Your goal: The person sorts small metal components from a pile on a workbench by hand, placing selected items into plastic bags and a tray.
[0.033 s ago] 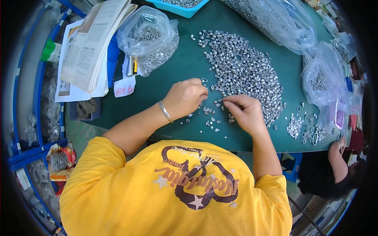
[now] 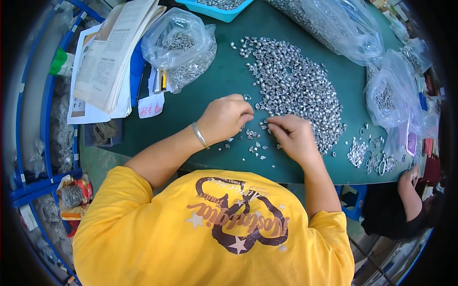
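Observation:
A wide pile of small silvery metal pieces point(image 2: 300, 83), rounded and hollow, covers the middle of the green table point(image 2: 224, 76). At its near left edge is my left hand point(image 2: 225, 117), closed with thumb and fingers pressed together. Whatever it pinches is too small or hidden to make out. My right hand point(image 2: 294, 137) rests at the pile's near edge, thumb and forefinger pinched close together. What lies between those fingertips cannot be made out. Small metal scraps point(image 2: 253, 135) are scattered on the table between and below both hands.
Clear bags of metal rings point(image 2: 183, 50) and an open newspaper point(image 2: 102, 62) lie at the left. A blue tray point(image 2: 224, 12) stands at the back. More plastic bags point(image 2: 389, 95) and small ring heaps point(image 2: 358, 152) are on the right, near another person's arm point(image 2: 409, 195).
My right hand has shifted slightly left, toward my left hand. My left hand has hardly moved.

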A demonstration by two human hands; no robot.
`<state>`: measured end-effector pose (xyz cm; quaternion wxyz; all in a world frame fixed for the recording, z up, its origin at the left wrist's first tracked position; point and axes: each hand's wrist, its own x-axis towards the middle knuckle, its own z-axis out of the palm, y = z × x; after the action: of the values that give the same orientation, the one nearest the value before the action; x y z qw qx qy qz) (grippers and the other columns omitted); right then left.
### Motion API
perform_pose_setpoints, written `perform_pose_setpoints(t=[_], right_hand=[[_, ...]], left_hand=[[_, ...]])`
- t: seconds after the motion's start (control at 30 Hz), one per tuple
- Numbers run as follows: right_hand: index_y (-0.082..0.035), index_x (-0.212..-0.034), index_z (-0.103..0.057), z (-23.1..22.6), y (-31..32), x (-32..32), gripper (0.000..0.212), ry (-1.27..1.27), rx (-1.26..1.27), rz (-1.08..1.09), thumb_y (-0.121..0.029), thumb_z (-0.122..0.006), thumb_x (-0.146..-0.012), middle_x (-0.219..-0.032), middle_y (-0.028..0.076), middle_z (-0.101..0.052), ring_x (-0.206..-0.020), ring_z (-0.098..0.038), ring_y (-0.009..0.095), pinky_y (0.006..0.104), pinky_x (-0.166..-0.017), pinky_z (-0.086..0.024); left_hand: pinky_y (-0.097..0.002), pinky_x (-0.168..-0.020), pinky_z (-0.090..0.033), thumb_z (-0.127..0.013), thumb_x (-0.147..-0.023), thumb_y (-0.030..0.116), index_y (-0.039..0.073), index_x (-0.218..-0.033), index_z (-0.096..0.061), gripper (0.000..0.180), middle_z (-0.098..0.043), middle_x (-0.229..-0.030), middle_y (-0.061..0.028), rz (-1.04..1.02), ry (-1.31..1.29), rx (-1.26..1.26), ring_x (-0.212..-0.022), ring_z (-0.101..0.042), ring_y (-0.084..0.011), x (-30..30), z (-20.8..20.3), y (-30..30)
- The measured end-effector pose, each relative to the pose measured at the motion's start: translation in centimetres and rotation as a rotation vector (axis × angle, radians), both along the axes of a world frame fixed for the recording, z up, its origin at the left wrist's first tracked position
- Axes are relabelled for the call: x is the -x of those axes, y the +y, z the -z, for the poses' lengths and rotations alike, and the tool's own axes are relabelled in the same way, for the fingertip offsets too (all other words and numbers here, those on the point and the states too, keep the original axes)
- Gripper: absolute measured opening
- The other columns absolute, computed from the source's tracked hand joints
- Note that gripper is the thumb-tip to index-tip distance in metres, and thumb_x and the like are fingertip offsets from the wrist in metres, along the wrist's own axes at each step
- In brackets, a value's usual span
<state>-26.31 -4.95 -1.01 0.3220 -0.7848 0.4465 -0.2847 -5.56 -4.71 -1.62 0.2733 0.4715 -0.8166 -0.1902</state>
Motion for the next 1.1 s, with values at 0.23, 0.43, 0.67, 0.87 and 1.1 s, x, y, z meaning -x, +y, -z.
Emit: perform_pose_setpoints(t=[0.23, 0.43, 0.67, 0.87, 1.1], right_hand=[[-0.003, -0.082, -0.062, -0.2, 0.3, -0.1, 0.007, -0.253, -0.368, 0.065, -0.006, -0.058, -0.077, -0.071, 0.003, -0.06, -0.058, -0.055, 0.013, 0.0231, -0.054, -0.044], [0.002, -0.076, -0.059, -0.7, -0.5, 2.7, 0.01, -0.623, -0.721, 0.195, -0.008, -0.058, -0.079, -0.062, 0.002, -0.054, -0.049, -0.044, 0.008, 0.0203, -0.043, -0.033], [-0.008, -0.082, -0.065, 0.0, 0.8, 0.1, 0.01, 0.228, 0.101, 0.036, -0.012, -0.062, -0.074, -0.07, 0.01, -0.059, -0.063, -0.059, 0.028, 0.0351, -0.057, -0.048], [-0.001, -0.08, -0.059, -0.5, -0.2, 1.8, 0.007, -0.593, -0.801, 0.215, -0.006, -0.055, -0.076, -0.063, 0.004, -0.055, -0.051, -0.049, 0.011, 0.0208, -0.046, -0.037], [-0.004, -0.079, -0.065, -0.1, -0.1, 1.8, 0.009, 0.041, -0.112, 0.121, -0.012, -0.063, -0.075, -0.069, 0.008, -0.062, -0.057, -0.057, 0.016, 0.0276, -0.054, -0.046]], left_hand=[[-0.0169, -0.043, -0.031, -0.053, -0.078, 0.003, 0.004, -0.083, -0.052, 0.006, -0.049, -0.065, -0.0023, -0.177, 1.51, -1.168, -0.053, -0.043, -0.0067, -2.0, -2.1, -0.5], [-0.0216, -0.05, -0.038, -0.065, -0.073, 0.008, 0.003, -0.079, -0.064, 0.008, -0.05, -0.063, 0.0001, -0.162, 0.301, -0.384, -0.055, -0.047, -0.01, -0.8, -0.9, -0.9], [-0.0299, -0.056, -0.045, -0.064, -0.073, 0.008, 0.005, -0.077, -0.064, 0.005, -0.054, -0.068, -0.009, -0.053, 0.021, -0.017, -0.064, -0.056, -0.023, 0.6, 0.4, -1.1], [-0.0209, -0.051, -0.041, -0.061, -0.077, 0.007, 0.001, -0.081, -0.062, 0.008, -0.053, -0.068, -0.0003, -0.042, 1.381, -1.258, -0.06, -0.051, -0.0083, -1.0, -0.7, -1.6], [-0.0253, -0.058, -0.044, -0.066, -0.072, 0.008, 0.004, -0.081, -0.064, 0.01, -0.057, -0.069, -0.0045, 0.05, 0.226, -0.32, -0.062, -0.055, -0.0144, 1.8, -0.5, -0.7]])
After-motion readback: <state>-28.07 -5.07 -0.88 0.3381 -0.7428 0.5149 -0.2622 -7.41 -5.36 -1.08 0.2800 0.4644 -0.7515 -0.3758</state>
